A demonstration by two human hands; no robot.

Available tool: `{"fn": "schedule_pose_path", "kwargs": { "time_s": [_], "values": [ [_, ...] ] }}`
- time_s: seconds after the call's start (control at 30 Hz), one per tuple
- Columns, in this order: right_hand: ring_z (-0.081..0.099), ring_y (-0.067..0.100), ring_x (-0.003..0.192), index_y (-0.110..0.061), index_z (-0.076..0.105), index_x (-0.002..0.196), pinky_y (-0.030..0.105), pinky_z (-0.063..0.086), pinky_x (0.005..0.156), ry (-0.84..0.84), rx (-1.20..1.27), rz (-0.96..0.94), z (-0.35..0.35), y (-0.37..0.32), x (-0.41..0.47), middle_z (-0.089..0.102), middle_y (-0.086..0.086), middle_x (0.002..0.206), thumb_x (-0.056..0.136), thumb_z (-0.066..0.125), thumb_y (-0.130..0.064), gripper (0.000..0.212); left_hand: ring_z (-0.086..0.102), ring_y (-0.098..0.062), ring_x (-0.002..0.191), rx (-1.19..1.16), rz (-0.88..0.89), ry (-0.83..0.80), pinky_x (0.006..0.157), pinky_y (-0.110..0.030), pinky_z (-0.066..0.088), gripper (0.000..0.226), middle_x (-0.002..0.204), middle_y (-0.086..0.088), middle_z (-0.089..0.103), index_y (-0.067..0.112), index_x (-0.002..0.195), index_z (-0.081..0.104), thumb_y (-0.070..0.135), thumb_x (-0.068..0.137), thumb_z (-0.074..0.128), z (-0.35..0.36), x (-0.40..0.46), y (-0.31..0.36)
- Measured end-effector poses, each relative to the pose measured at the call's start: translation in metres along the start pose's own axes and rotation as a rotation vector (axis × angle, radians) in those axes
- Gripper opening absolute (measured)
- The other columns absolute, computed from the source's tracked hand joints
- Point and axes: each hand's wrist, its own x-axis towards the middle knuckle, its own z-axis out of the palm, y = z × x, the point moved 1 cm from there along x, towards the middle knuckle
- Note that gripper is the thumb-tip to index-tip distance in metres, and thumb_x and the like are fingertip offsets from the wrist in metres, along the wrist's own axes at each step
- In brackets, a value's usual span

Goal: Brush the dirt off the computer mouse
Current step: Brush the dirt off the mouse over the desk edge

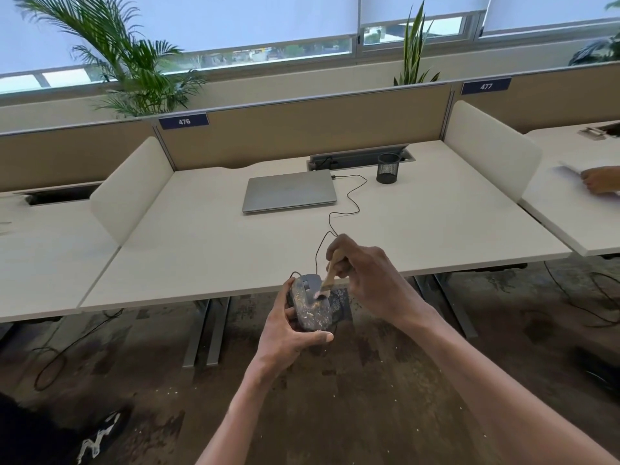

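The computer mouse, still speckled with dirt, is held off the desk's near edge, clamped by the left hand from seven o'clock. At two o'clock of it, the brush is gripped by the right hand, bristles touching the mouse's top. A hard stroke could knock the mouse loose. Beyond, at twelve o'clock, the cable is looped toward the laptop; a pull could drag it.
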Motion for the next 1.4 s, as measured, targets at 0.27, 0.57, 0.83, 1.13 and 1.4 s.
{"fn": "schedule_pose_path", "kwargs": {
  "time_s": [0.27, 0.57, 0.83, 1.13, 1.4],
  "values": [
    [0.071, 0.016, 0.081, -0.010, 0.053, 0.107, 0.025, 0.059, 0.072, 0.119, 0.035, 0.049, 0.000, 0.011, 0.005, 0.069, 0.006, 0.091, 0.087, 0.050, 0.023, 0.039, 0.074, -0.022, 0.112, -0.002, 0.015, -0.004, 0.101, -0.044, 0.059, 0.136, 0.129, -0.011, 0.071, 0.045, 0.159, 0.024, 0.034, 0.051, 0.105, 0.002, 0.003, 0.000],
    [0.071, 0.008, 0.087, -0.012, 0.054, 0.104, 0.019, 0.059, 0.073, 0.173, 0.138, 0.114, -0.005, 0.019, -0.002, 0.070, 0.005, 0.091, 0.088, 0.048, 0.023, 0.039, 0.073, -0.016, 0.113, -0.022, 0.042, -0.013, 0.094, -0.029, 0.060, 0.133, 0.135, -0.007, 0.067, 0.040, 0.159, 0.026, 0.032, 0.052, 0.104, 0.000, 0.003, -0.003],
    [0.071, -0.003, 0.086, -0.012, 0.053, 0.100, 0.014, 0.057, 0.072, 0.182, 0.229, 0.260, 0.000, 0.025, -0.014, 0.071, 0.006, 0.091, 0.093, 0.047, 0.021, 0.034, 0.074, -0.013, 0.111, -0.037, 0.047, -0.009, 0.090, -0.027, 0.061, 0.132, 0.133, -0.009, 0.068, 0.045, 0.156, 0.028, 0.033, 0.048, 0.104, -0.001, 0.002, -0.002],
    [0.075, 0.010, 0.089, -0.011, 0.053, 0.099, 0.023, 0.061, 0.073, 0.316, 0.417, 0.380, -0.008, 0.034, -0.021, 0.074, 0.007, 0.091, 0.090, 0.044, 0.025, 0.039, 0.074, -0.004, 0.106, -0.027, 0.046, -0.017, 0.080, -0.012, 0.056, 0.129, 0.125, -0.003, 0.070, 0.046, 0.155, 0.028, 0.017, 0.055, 0.104, -0.001, -0.001, -0.006],
    [0.075, 0.013, 0.088, -0.025, 0.053, 0.094, 0.031, 0.063, 0.075, 0.206, 0.405, 0.413, 0.003, 0.034, -0.038, 0.071, 0.009, 0.090, 0.092, 0.046, 0.021, 0.047, 0.074, -0.015, 0.111, -0.018, 0.034, -0.017, 0.095, -0.030, 0.060, 0.130, 0.128, -0.006, 0.070, 0.051, 0.152, 0.030, 0.029, 0.048, 0.105, -0.004, -0.007, -0.011]
  ]
}}
